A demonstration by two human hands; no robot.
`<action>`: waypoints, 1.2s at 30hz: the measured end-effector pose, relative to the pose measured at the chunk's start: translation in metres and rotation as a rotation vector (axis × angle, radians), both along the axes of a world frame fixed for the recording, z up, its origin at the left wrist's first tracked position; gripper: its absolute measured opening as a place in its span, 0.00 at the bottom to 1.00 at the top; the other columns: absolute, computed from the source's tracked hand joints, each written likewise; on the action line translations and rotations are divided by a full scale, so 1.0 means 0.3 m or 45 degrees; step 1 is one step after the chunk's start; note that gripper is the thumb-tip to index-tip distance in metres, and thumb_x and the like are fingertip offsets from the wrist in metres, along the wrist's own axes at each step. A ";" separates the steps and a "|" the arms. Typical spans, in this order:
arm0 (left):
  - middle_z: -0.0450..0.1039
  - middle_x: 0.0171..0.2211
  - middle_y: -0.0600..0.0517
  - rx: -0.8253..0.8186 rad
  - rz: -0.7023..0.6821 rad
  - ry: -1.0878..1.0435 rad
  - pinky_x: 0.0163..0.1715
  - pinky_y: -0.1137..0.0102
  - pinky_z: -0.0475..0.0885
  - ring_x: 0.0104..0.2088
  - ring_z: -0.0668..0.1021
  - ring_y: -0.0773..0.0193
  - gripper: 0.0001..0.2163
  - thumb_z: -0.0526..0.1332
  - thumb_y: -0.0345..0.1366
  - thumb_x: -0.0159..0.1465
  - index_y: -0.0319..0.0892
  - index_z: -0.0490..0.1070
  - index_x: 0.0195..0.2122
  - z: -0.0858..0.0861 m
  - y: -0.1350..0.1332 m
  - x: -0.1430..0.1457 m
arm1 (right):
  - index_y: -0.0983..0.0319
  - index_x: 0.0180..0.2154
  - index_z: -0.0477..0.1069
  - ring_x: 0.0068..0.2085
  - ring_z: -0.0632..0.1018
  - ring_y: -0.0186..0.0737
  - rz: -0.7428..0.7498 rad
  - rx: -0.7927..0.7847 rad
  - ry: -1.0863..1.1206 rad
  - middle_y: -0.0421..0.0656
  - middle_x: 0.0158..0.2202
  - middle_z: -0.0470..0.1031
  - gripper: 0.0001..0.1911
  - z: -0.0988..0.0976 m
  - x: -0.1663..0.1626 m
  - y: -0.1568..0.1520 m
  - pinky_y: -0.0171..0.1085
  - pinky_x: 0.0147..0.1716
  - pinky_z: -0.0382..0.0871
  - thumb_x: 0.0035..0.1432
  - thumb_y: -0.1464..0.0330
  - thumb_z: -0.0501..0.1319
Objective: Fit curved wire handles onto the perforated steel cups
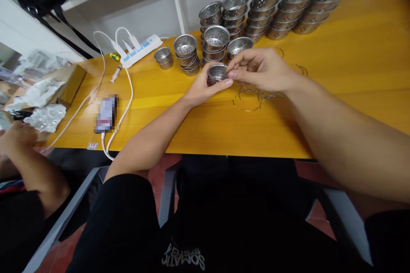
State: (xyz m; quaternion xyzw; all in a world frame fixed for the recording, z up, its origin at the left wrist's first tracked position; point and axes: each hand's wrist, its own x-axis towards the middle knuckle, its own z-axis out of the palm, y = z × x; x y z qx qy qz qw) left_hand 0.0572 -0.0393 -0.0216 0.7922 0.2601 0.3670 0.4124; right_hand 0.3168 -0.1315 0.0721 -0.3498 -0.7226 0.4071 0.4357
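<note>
My left hand [201, 87] is closed around a small perforated steel cup [216, 73], holding it just above the yellow table [352, 72]. My right hand [261, 68] pinches at the cup's rim with thumb and fingertips; whether it also grips a thin wire piece I cannot make out. Several thin wire rings [253, 98] lie on the table under my right wrist.
Stacks of perforated steel cups [218, 38] and wider steel strainer bowls [301, 4] line the table's far side. A white power strip [141, 49] with cables, a phone [106, 114] and a cardboard box [68, 83] lie left. Another person's arm [28, 158] is at the left edge.
</note>
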 end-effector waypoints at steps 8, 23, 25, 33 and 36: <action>0.76 0.77 0.35 0.147 0.002 0.160 0.95 0.31 0.64 0.88 0.75 0.30 0.51 0.77 0.67 0.78 0.44 0.57 0.87 -0.033 0.008 0.025 | 0.47 0.39 0.81 0.31 0.72 0.47 -0.124 -0.126 0.037 0.40 0.27 0.76 0.42 -0.031 -0.021 0.029 0.50 0.31 0.71 0.50 0.23 0.91; 0.76 0.77 0.33 0.169 0.039 0.198 0.93 0.34 0.66 0.85 0.77 0.31 0.48 0.77 0.63 0.78 0.42 0.58 0.86 -0.008 -0.002 0.019 | 0.49 0.40 0.82 0.34 0.73 0.45 -0.081 -0.103 -0.002 0.39 0.30 0.79 0.37 -0.044 -0.017 0.037 0.49 0.36 0.75 0.58 0.30 0.93; 0.77 0.76 0.33 0.156 0.049 0.194 0.94 0.33 0.65 0.85 0.77 0.31 0.47 0.77 0.62 0.78 0.43 0.59 0.86 -0.006 -0.004 0.019 | 0.48 0.39 0.82 0.36 0.76 0.49 -0.090 -0.106 0.003 0.40 0.31 0.79 0.34 -0.050 -0.017 0.039 0.53 0.39 0.78 0.60 0.34 0.93; 0.74 0.79 0.34 0.175 0.006 0.171 0.93 0.36 0.67 0.87 0.75 0.32 0.52 0.74 0.72 0.79 0.45 0.56 0.88 -0.026 0.012 0.021 | 0.46 0.44 0.89 0.42 0.82 0.53 -0.147 0.029 0.011 0.45 0.41 0.88 0.31 -0.049 -0.018 0.028 0.56 0.44 0.83 0.63 0.31 0.90; 0.72 0.81 0.34 0.206 -0.016 0.158 0.92 0.37 0.68 0.86 0.76 0.35 0.57 0.69 0.80 0.78 0.46 0.51 0.90 -0.031 0.022 0.018 | 0.45 0.50 0.91 0.41 0.82 0.52 -0.300 0.180 0.000 0.47 0.48 0.90 0.28 -0.057 -0.014 0.030 0.57 0.44 0.85 0.68 0.32 0.87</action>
